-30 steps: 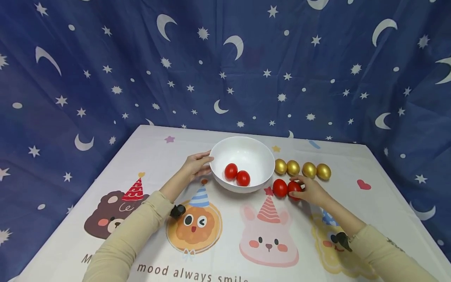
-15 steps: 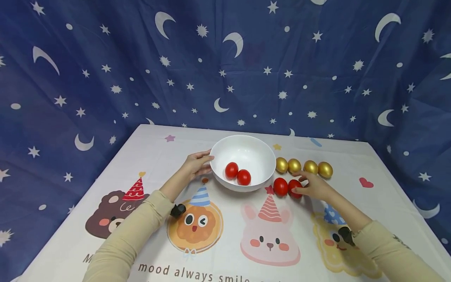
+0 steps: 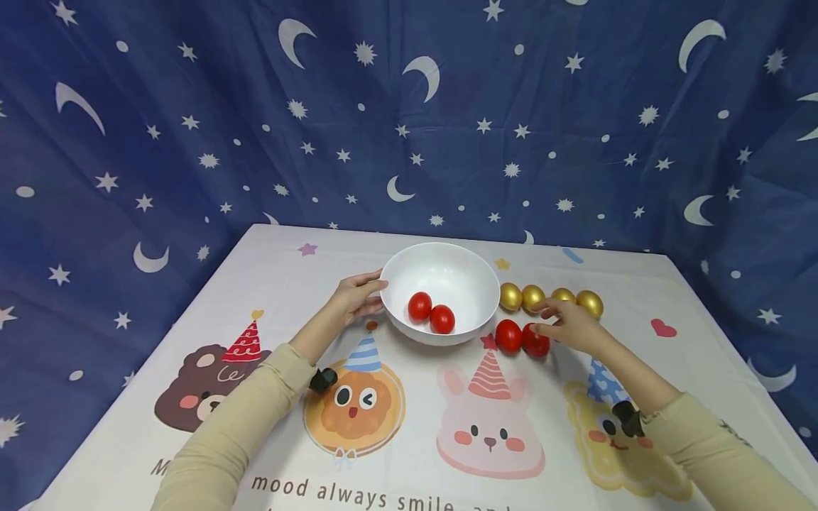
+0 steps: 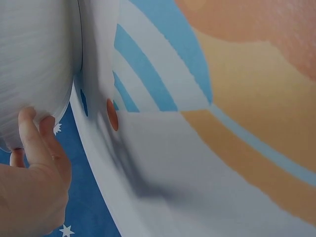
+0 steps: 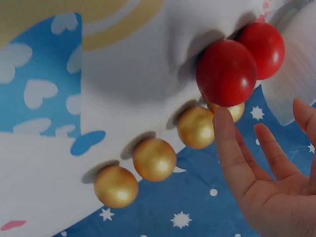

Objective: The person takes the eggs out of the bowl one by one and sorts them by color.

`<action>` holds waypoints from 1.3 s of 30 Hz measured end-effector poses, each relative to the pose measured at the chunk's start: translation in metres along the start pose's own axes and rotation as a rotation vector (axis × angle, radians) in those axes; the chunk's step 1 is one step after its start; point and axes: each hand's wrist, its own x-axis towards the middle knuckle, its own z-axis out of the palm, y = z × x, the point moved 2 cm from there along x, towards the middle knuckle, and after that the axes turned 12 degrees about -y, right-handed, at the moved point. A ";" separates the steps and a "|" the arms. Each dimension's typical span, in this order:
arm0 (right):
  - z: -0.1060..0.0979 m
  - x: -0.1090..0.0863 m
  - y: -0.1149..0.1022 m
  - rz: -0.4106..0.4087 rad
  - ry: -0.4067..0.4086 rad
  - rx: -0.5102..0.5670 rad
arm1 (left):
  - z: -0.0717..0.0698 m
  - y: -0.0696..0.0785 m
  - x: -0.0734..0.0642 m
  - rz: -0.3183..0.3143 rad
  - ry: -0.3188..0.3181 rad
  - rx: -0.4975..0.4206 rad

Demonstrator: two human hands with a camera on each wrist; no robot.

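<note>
A white bowl (image 3: 441, 273) stands mid-table with two red eggs inside, one red egg (image 3: 420, 306) left of the other red egg (image 3: 442, 319). My left hand (image 3: 354, 298) grips its left side, thumb at the rim and fingers against the outer wall, as the left wrist view also shows. Right of the bowl lie two more eggs side by side, a red egg (image 3: 508, 336) and another red egg (image 3: 535, 341). Over the latter hovers my right hand (image 3: 571, 326), fingers spread and holding nothing. Whether a fingertip touches that egg, I cannot tell.
Behind the red eggs runs a row of several gold eggs (image 5: 154, 159), partly covered by the right hand in the head view. A cartoon-printed white cloth (image 3: 294, 426) covers the table. A blue star-and-moon curtain (image 3: 358, 156) hangs behind it.
My right hand has eased off the right-hand red egg and moved slightly up and to the right, so more of that egg shows. The left hand and bowl stay put.
</note>
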 end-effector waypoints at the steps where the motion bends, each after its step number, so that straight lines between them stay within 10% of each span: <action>1: -0.001 -0.001 -0.002 -0.006 0.001 -0.004 | 0.000 0.000 -0.001 -0.001 0.002 -0.001; 20: -0.016 0.002 -0.052 -0.100 0.070 0.013 | -0.004 -0.001 -0.003 -0.022 0.005 -0.017; 39: -0.011 0.023 -0.109 -0.200 -0.054 -0.020 | 0.001 0.003 -0.003 -0.017 -0.037 -0.058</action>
